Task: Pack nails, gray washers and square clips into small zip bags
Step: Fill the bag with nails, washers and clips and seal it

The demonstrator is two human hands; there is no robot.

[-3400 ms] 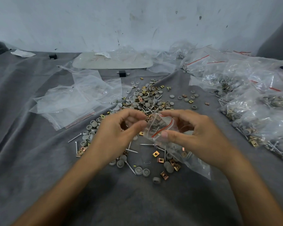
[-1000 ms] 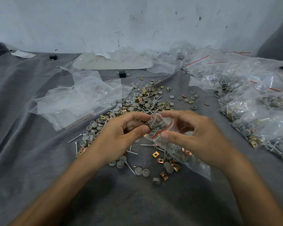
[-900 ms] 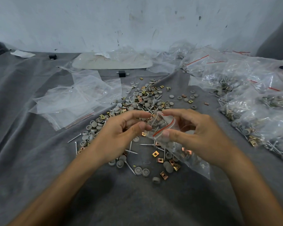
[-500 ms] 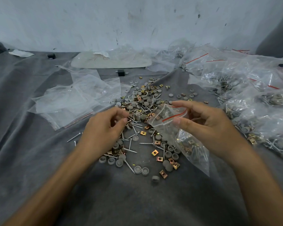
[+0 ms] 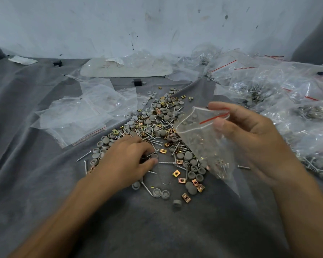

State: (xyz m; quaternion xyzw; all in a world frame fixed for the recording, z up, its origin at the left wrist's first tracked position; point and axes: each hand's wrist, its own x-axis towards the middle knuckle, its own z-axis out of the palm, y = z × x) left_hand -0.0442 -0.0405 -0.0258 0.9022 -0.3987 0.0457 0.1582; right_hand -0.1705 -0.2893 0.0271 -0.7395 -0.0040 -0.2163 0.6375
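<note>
A gray cloth (image 5: 157,229) is spread under everything. At the far right, filled bags (image 5: 287,86) are heaped, too overlapped to be counted. At the left, several empty bags (image 5: 86,116) are laid flat, and their edges cannot be separated for a count. One zip bag (image 5: 203,138), partly filled, is held up right of centre above the loose pile (image 5: 157,123), its mouth pinched at the red strip by the grip of the right hand (image 5: 250,142). The film is judged limp, slick and light, weighted only at the bottom. It is best taken at the stiffer zip rim, and nail points could pierce it. The left hand (image 5: 123,164) is lowered onto the near left of the pile with its grip curled over small pieces. Whether anything is pinched cannot be told. Dozens of each piece are scattered, beyond exact counting. The gray washers (image 5: 156,192) are judged light and apt to roll. The nails (image 5: 147,189) are stiff and sharp, best lifted by the shank. The square clips (image 5: 175,173), smallest, are flat and hard-edged.
</note>
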